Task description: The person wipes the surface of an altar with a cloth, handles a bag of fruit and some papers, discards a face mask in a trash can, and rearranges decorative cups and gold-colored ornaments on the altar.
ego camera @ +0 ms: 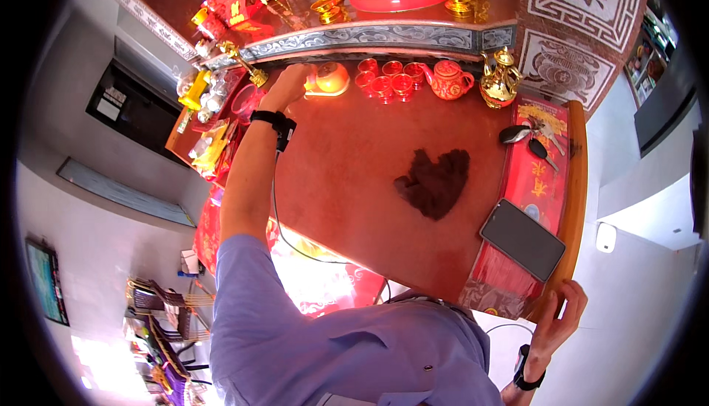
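Observation:
My left hand [289,84] reaches to the back of a red-brown altar table [343,157]. It is at the left side of a small plate [328,95] bearing round orange fruit [332,78]. Its fingertips meet the orange shapes there, but the hand hides its grip. My right hand [558,314] rests by the wooden rim [576,184] at the near right corner, fingers apart and holding nothing. A crumpled dark brown cloth [435,183] lies on the tabletop between the two hands.
Red glass cups [392,82], a red teapot [450,80] and a gold ewer [500,79] line the back. A smartphone [522,240] and keys [534,137] lie on red packets [534,182] at right. Wrapped goods [207,101] crowd the left. A cable [282,229] hangs below my left wrist.

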The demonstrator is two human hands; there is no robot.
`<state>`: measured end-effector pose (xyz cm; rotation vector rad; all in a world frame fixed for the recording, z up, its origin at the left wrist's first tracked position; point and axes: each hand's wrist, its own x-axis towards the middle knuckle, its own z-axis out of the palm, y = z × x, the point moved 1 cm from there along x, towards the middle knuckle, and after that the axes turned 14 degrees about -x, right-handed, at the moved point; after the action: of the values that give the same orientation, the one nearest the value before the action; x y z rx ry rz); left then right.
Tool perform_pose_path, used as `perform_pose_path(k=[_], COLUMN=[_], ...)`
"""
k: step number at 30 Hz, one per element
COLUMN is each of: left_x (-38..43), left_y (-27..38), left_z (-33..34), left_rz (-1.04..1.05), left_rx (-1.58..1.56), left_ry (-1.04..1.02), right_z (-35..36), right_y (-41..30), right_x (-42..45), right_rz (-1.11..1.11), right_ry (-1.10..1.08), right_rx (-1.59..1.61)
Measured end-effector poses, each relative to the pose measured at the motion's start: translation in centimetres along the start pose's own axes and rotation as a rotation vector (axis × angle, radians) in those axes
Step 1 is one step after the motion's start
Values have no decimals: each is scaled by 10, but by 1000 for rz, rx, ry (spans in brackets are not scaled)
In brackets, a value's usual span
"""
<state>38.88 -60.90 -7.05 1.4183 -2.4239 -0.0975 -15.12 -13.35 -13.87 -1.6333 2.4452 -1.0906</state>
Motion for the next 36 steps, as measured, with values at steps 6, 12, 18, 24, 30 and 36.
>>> perform_pose_path(k=[6,12,18,24,30,36], left_x=[0,3,11,36,51,55], left_y=[4,12,21,22,2,9], left_z=[-5,-8,-12,-8,18,25], left_rz=[12,-109,-149,-259,-424,-678], left_rx=[67,140,-7,-219,-92,-148], left_ry=[-62,-75,61,238,246,238], right_z=[11,11,11,12,11,11], right_y=[3,4,3,4,7,6], right_x=[3,6,5,6,4,5], right_rz=[43,-49,-50,-58,-51,-63], right_ry=[81,141,170,184,166,168], right_rx=[36,-89,-39,-72,-99,-116])
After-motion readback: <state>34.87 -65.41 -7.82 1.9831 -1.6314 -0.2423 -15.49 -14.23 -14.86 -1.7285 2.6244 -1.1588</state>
